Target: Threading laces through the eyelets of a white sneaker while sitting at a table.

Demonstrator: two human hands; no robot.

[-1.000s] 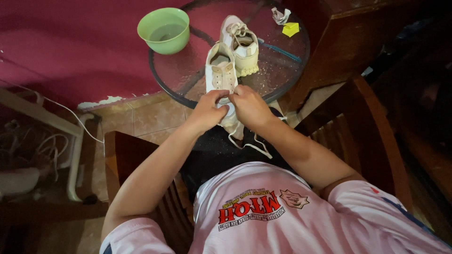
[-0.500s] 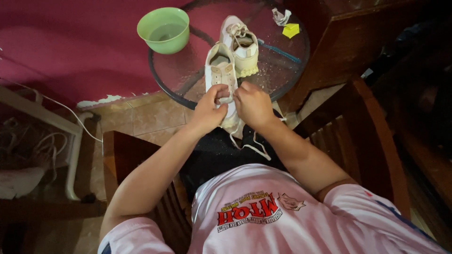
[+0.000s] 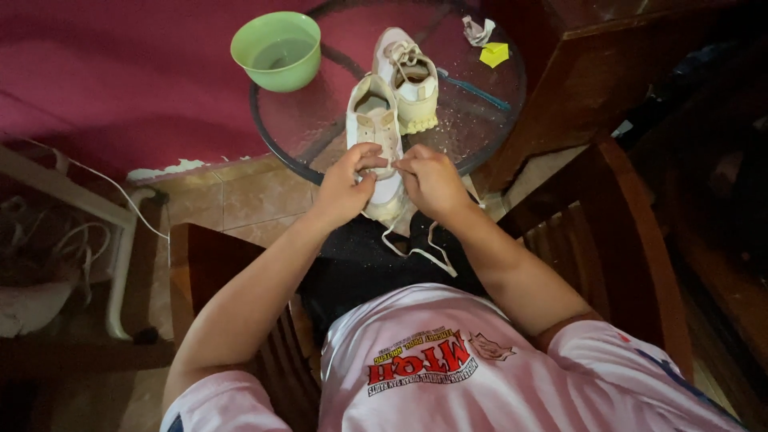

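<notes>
Both hands, the left hand (image 3: 346, 188) and right hand (image 3: 432, 182), pinch the white shoelace (image 3: 416, 250) over a cream shoe (image 3: 376, 140) at the near edge of the round glass tabletop (image 3: 320, 120). Farther off stand the second shoe (image 3: 414, 84) and a green bowl (image 3: 276, 50); tiled floor (image 3: 240, 200) lies below.

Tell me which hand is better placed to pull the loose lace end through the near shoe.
Probably right. The right hand sits directly above the loose lace trailing below it, while the left hand pinches the near shoe at its eyelets.
</notes>
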